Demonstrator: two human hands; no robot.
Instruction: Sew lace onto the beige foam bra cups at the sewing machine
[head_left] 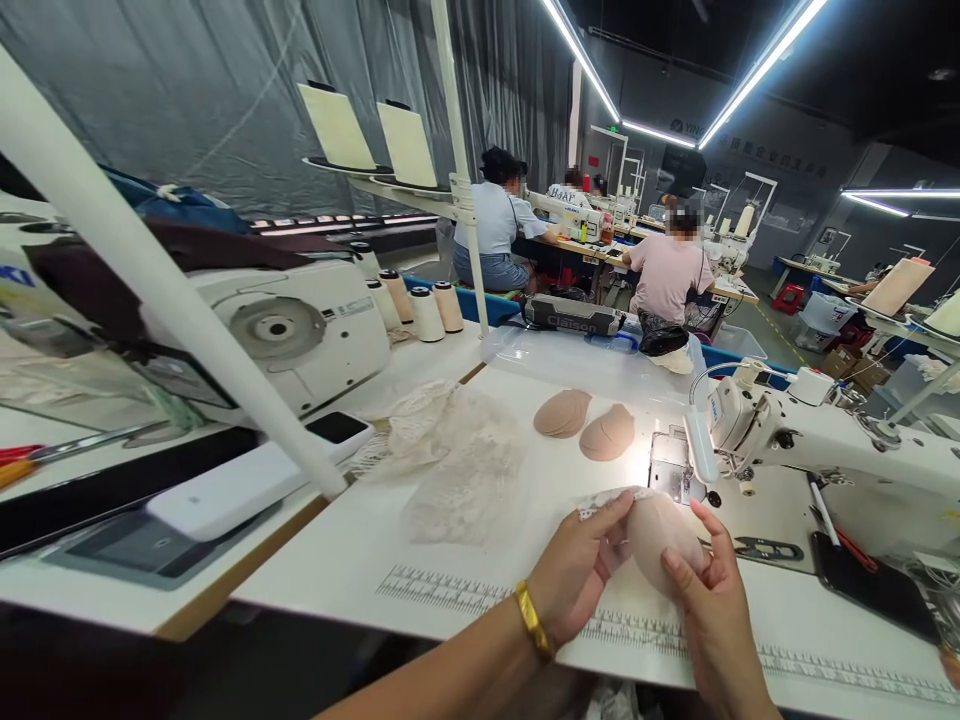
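Note:
Both my hands hold a beige foam bra cup (658,535) with a strip of lace at its top edge, just above the white sewing table (420,565). My left hand (581,570), with a gold bracelet on the wrist, pinches the cup's left side. My right hand (709,590) grips its right side with fingers curled round it. The cup sits close to the needle plate (670,467) of the white sewing machine (810,440) on the right. Two more beige cups (585,422) lie on the table farther back. A pile of cream lace (457,455) lies to the left.
A second sewing machine (300,330) and thread cones (420,300) stand at the left, behind a white slanted pole (172,290). A white flat device (255,480) lies at the table's left. Scissors (765,548) lie by the machine. Other people sit sewing at tables in the back.

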